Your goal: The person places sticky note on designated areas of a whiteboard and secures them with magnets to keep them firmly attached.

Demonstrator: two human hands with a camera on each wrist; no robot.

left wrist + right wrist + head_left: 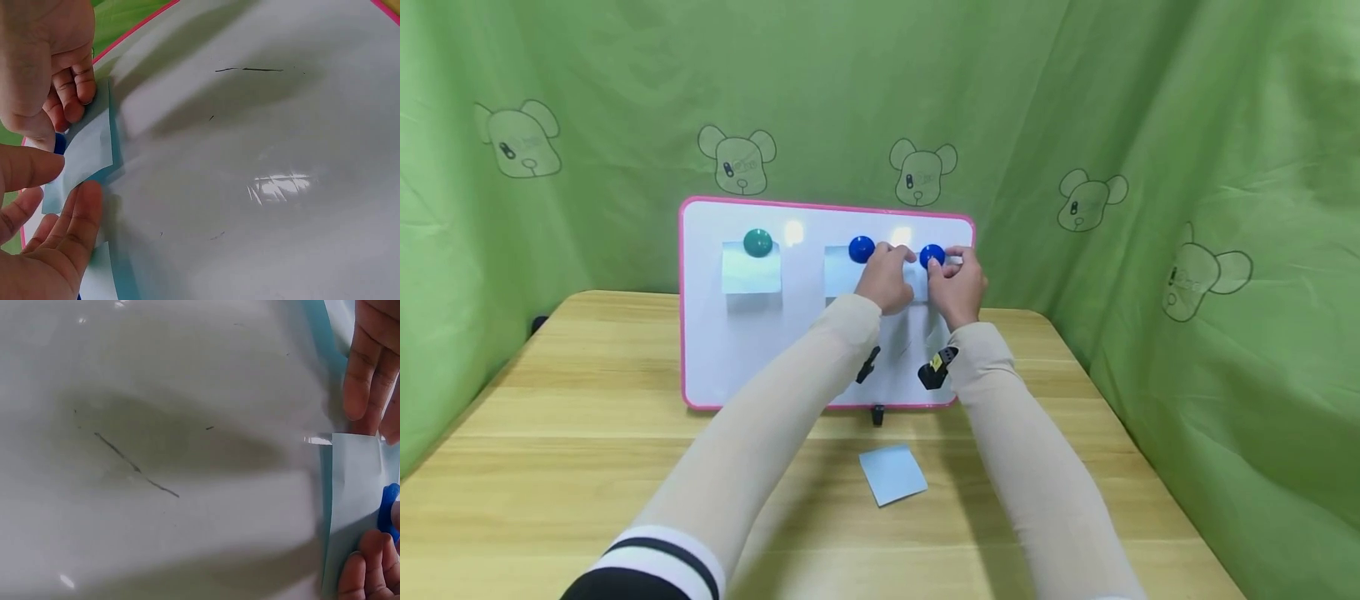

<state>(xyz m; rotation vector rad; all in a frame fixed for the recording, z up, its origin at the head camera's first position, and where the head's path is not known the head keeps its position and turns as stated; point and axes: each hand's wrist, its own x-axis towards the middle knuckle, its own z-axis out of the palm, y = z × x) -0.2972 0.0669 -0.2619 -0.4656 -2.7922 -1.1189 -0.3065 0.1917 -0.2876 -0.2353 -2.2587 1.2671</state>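
Note:
A white magnetic board (pixel 752 358) with a pink frame stands on the table. My right hand (pixel 958 287) holds a blue round magnet (pixel 931 254) against a light blue sticky note at the board's upper right, thumb on the magnet. Close by on the left, my left hand (pixel 887 279) has its fingers (pixel 86 209) touching the edge of that same sticky note (pixel 94 140). Between its thumb and fingers there is a gap in the head view. Another blue magnet (pixel 861 248) sits over a middle note (pixel 838 271), partly hidden by the left hand.
A green magnet (pixel 757 242) sits over a note (pixel 751 275) at the board's left. One loose blue note (pixel 893 475) lies on the wooden table (pixel 587 467) before the board. Green curtains (pixel 850 92) stand behind and beside the table.

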